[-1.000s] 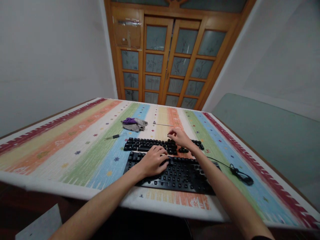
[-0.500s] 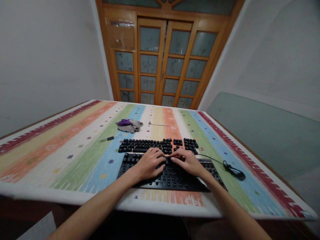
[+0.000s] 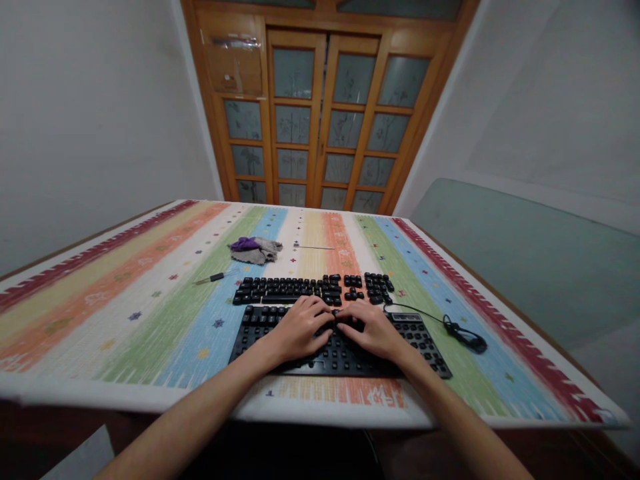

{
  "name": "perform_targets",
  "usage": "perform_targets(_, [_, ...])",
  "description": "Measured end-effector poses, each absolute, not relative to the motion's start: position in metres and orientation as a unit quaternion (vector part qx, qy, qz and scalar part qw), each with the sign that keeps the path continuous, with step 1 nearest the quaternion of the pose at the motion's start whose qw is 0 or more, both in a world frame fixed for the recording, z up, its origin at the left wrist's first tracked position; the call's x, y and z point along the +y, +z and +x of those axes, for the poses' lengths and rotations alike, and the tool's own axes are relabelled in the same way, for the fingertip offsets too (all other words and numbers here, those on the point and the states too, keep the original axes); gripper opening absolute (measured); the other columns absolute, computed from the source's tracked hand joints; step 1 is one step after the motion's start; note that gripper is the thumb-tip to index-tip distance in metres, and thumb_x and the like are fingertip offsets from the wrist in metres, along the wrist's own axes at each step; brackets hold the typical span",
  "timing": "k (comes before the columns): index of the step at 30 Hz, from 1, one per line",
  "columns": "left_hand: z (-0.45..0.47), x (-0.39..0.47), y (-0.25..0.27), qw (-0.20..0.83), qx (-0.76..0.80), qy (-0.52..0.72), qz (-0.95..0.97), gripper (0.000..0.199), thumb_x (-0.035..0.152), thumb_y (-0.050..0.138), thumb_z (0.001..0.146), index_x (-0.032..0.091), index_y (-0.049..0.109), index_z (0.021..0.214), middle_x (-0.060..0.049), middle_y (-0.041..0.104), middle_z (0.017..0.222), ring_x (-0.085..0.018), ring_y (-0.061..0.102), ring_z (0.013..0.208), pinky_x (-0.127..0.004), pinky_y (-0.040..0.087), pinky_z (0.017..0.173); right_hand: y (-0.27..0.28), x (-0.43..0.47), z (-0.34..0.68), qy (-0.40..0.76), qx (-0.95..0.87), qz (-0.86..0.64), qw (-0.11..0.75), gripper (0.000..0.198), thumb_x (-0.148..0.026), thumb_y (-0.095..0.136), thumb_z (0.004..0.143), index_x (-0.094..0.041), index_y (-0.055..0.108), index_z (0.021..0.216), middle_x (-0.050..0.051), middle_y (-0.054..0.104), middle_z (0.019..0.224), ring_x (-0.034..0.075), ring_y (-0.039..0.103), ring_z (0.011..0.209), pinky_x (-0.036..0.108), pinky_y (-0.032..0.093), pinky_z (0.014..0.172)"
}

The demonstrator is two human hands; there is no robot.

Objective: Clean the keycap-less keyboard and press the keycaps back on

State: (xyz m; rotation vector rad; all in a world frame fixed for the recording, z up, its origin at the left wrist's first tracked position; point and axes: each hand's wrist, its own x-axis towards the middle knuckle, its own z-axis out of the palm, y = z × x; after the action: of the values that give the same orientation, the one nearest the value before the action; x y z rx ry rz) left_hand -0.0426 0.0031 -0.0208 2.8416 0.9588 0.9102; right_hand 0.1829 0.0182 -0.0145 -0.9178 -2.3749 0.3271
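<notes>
A black keyboard (image 3: 345,363) lies near the table's front edge, many of its key positions bare and some keycaps in place at its upper left. My left hand (image 3: 303,327) rests over its middle, fingers bent forward and thumb apart from them. From the other side my right hand (image 3: 373,327) reaches in, thumb and index finger drawn close together at the keyboard's upper rows. Both hands' fingertips nearly meet there; anything between the right fingertips is too small to make out. Loose black keycaps (image 3: 290,288) are laid out in keyboard order just behind.
A grey and purple cloth (image 3: 255,249) lies farther back. To its left front is a small dark-handled tool (image 3: 216,277); a thin rod (image 3: 315,247) lies to its right. The coiled cable (image 3: 465,337) sits at right on the striped tablecloth (image 3: 165,300).
The right hand has shifted slightly, its fingers drawn nearer the left fingertips. The left hand stays nearly in place. The whole view has moved a little.
</notes>
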Motion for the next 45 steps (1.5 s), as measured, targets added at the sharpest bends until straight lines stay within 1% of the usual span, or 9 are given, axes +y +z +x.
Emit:
perform_targets(3, [-0.0432, 0.0028, -0.0215, 0.002, 0.305, 0.288, 0.908, 0.017, 0.024, 0.060, 0.091, 0.018, 0.065, 0.106, -0.008, 0.066, 0.106, -0.024, 0.054, 0.106, -0.040, 0.044, 0.094, -0.0148, 0.0180, 0.1831, 0.119, -0.890, -0.341, 0.278, 0.014, -0.020, 0.064, 0.087, -0.020, 0.070, 0.100, 0.005, 0.070, 0.087, 0.020, 0.060, 0.080, 0.034, 0.048, 0.074])
perform_targets(7, [-0.0432, 0.0025, -0.0208, 0.003, 0.302, 0.288, 0.909, 0.017, 0.022, 0.060, 0.091, 0.017, 0.065, 0.106, -0.008, 0.067, 0.108, -0.024, 0.054, 0.106, -0.040, 0.044, 0.094, -0.0147, 0.0178, 0.1834, 0.135, -0.887, -0.343, 0.279, 0.014, -0.019, 0.063, 0.089, -0.020, 0.069, 0.101, 0.004, 0.069, 0.084, 0.019, 0.059, 0.078, 0.034, 0.047, 0.073])
perform_targets(14, [-0.0432, 0.0018, -0.0208, 0.006, 0.300, 0.277, 0.913, 0.024, 0.023, 0.055, 0.093, 0.019, 0.064, 0.115, -0.009, 0.066, 0.110, -0.025, 0.054, 0.106, -0.042, 0.044, 0.094, -0.0186, 0.0205, 0.1852, 0.125, -0.892, -0.334, 0.277, 0.014, -0.019, 0.065, 0.088, -0.022, 0.071, 0.101, 0.007, 0.066, 0.097, 0.022, 0.058, 0.094, 0.041, 0.049, 0.086])
perform_targets(20, [-0.0434, 0.0025, -0.0237, 0.002, 0.291, 0.280, 0.915, 0.020, 0.023, 0.057, 0.094, 0.020, 0.066, 0.111, -0.008, 0.065, 0.112, -0.025, 0.053, 0.110, -0.042, 0.043, 0.096, -0.0198, 0.0218, 0.1865, 0.143, -0.888, -0.320, 0.297, 0.009, -0.018, 0.065, 0.088, -0.020, 0.072, 0.094, 0.006, 0.065, 0.091, 0.022, 0.058, 0.091, 0.040, 0.050, 0.083])
perform_targets(24, [-0.0432, 0.0023, -0.0232, 0.006, 0.289, 0.282, 0.915, 0.020, 0.021, 0.057, 0.093, 0.019, 0.066, 0.111, -0.008, 0.065, 0.112, -0.024, 0.053, 0.110, -0.042, 0.044, 0.096, -0.0212, 0.0220, 0.1864, 0.142, -0.890, -0.314, 0.300, 0.012, -0.020, 0.063, 0.090, -0.021, 0.073, 0.098, 0.006, 0.067, 0.092, 0.022, 0.058, 0.091, 0.040, 0.050, 0.083])
perform_targets(29, [-0.0434, 0.0025, -0.0237, 0.004, 0.288, 0.282, 0.915, 0.020, 0.021, 0.058, 0.093, 0.019, 0.066, 0.111, -0.008, 0.065, 0.112, -0.025, 0.053, 0.110, -0.041, 0.044, 0.096, -0.0215, 0.0220, 0.1863, 0.149, -0.888, -0.315, 0.301, 0.013, -0.022, 0.061, 0.092, -0.021, 0.073, 0.096, 0.007, 0.068, 0.092, 0.022, 0.058, 0.090, 0.041, 0.050, 0.083])
perform_targets(35, [-0.0440, 0.0033, -0.0258, -0.005, 0.285, 0.279, 0.917, 0.022, 0.022, 0.057, 0.094, 0.020, 0.067, 0.114, -0.008, 0.065, 0.113, -0.025, 0.052, 0.110, -0.042, 0.044, 0.096, -0.0219, 0.0225, 0.1865, 0.148, -0.890, -0.314, 0.298, 0.013, -0.020, 0.061, 0.092, -0.020, 0.074, 0.098, 0.007, 0.068, 0.093, 0.021, 0.058, 0.091, 0.040, 0.050, 0.083])
perform_targets(39, [-0.0441, 0.0034, -0.0261, -0.009, 0.284, 0.276, 0.918, 0.022, 0.022, 0.059, 0.093, 0.020, 0.067, 0.113, -0.008, 0.065, 0.113, -0.025, 0.052, 0.109, -0.042, 0.044, 0.096, -0.0231, 0.0238, 0.1867, 0.133, -0.893, -0.319, 0.289, 0.013, -0.019, 0.062, 0.091, -0.019, 0.075, 0.095, 0.007, 0.066, 0.091, 0.021, 0.058, 0.089, 0.039, 0.050, 0.081])
perform_targets(45, [-0.0437, 0.0030, -0.0266, -0.009, 0.289, 0.262, 0.921, 0.026, 0.023, 0.057, 0.094, 0.019, 0.066, 0.118, -0.010, 0.063, 0.119, -0.026, 0.051, 0.114, -0.044, 0.044, 0.100, -0.0217, 0.0223, 0.1854, 0.103, -0.898, -0.317, 0.287, 0.014, -0.020, 0.061, 0.091, -0.020, 0.075, 0.089, 0.007, 0.061, 0.089, 0.022, 0.055, 0.087, 0.038, 0.049, 0.079])
